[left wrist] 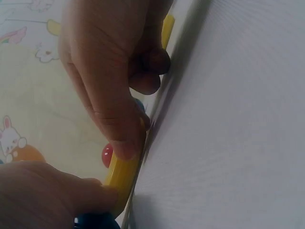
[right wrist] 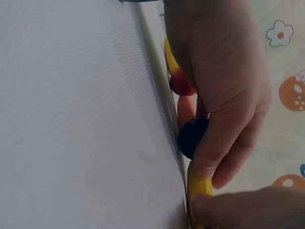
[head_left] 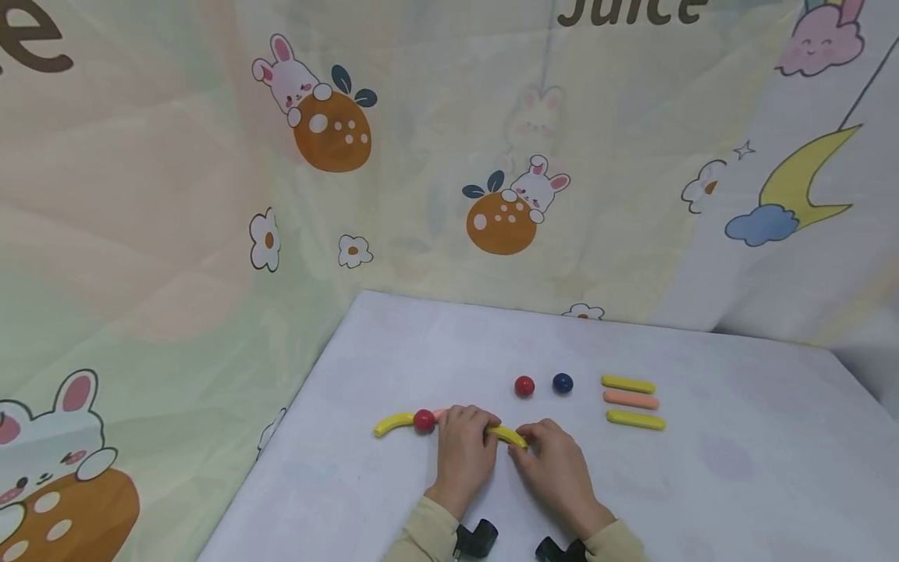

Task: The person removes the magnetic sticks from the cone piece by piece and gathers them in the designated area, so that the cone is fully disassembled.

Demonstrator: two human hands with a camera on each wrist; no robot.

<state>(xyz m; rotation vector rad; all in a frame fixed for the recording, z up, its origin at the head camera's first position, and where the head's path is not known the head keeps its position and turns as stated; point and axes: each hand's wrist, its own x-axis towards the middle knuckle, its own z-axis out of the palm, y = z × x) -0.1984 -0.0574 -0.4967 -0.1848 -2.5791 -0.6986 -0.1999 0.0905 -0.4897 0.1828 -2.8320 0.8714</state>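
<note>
A row of toy pieces lies on the table: a curved yellow stick [head_left: 393,424], a red ball [head_left: 424,421], a pink stick [right wrist: 185,109], a dark blue ball [right wrist: 191,137] and a second curved yellow stick [head_left: 507,435]. The left hand [head_left: 463,449] pinches this second stick close to the blue ball, which it hides from the head view. At the stick's other end, the right hand [head_left: 558,468] grips it between thumb and fingers. Both thumbs press the same yellow stick [left wrist: 123,179] in the left wrist view.
Behind the hands lie a loose red ball [head_left: 524,386] and a loose dark blue ball [head_left: 563,383]. To their right are straight sticks: yellow [head_left: 628,384], pink [head_left: 631,400] and yellow [head_left: 636,420]. A printed cloth [head_left: 421,156] hangs behind the white table [head_left: 737,468].
</note>
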